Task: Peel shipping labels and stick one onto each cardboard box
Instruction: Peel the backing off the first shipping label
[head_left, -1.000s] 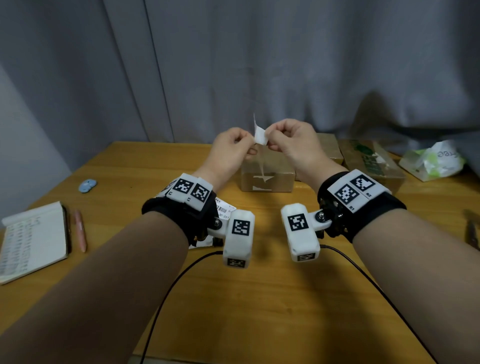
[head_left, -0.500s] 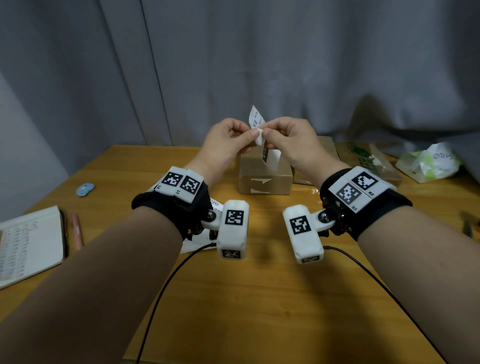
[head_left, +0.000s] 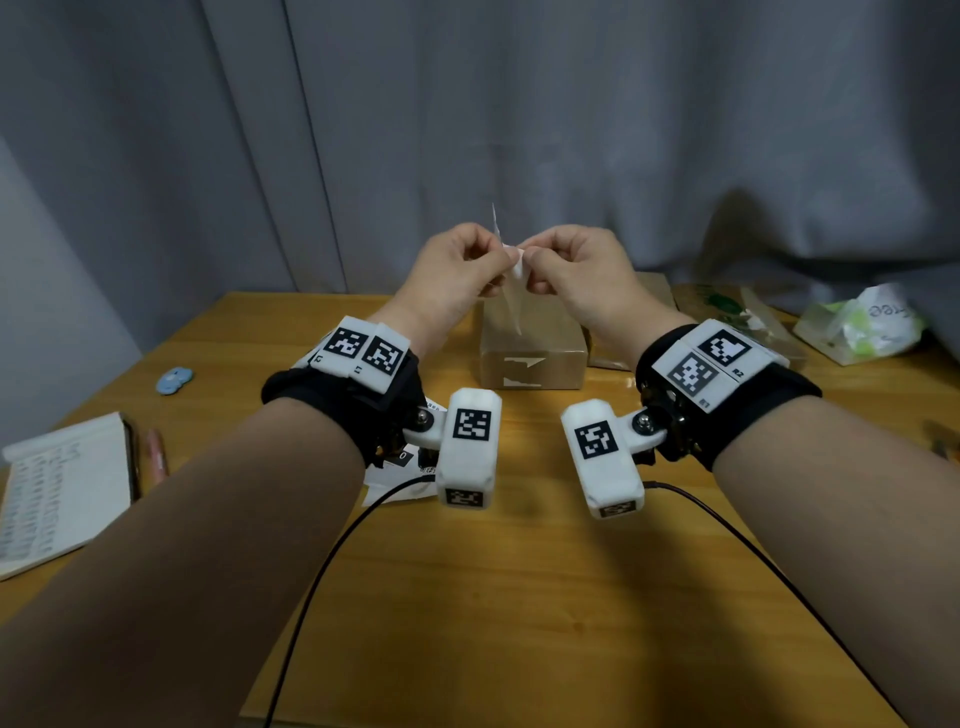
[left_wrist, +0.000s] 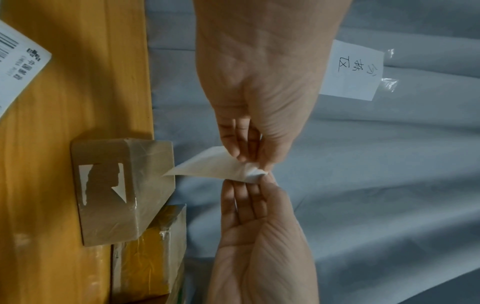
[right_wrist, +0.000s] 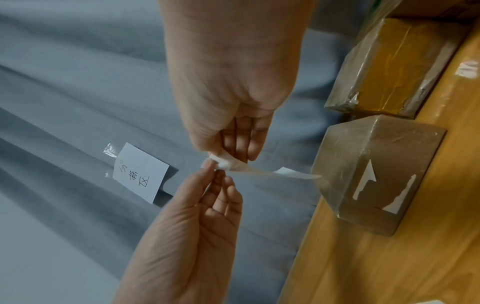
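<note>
Both hands are raised above the table, fingertips together. My left hand (head_left: 491, 260) and right hand (head_left: 532, 265) each pinch the same small white shipping label (head_left: 517, 270) at one corner. In the left wrist view the label (left_wrist: 215, 166) hangs from the left hand (left_wrist: 241, 148) and right hand (left_wrist: 244, 195), a thin clear strip trailing toward the box. A brown taped cardboard box (head_left: 532, 353) with torn white label scraps on its front stands just behind and below the hands. A second box (head_left: 649, 283) stands behind it to the right.
More label sheets (head_left: 400, 478) lie under my left wrist. A notebook (head_left: 57, 488) and pens (head_left: 156, 452) sit at the table's left edge, a small blue object (head_left: 174, 379) farther back. A green-printed package (head_left: 727, 306) and plastic bag (head_left: 862, 322) lie back right. Grey curtain behind.
The label has turned between the fingers: its printed face showed half a second ago, now it is nearly edge-on. Both hands stay pinched together above the box.
</note>
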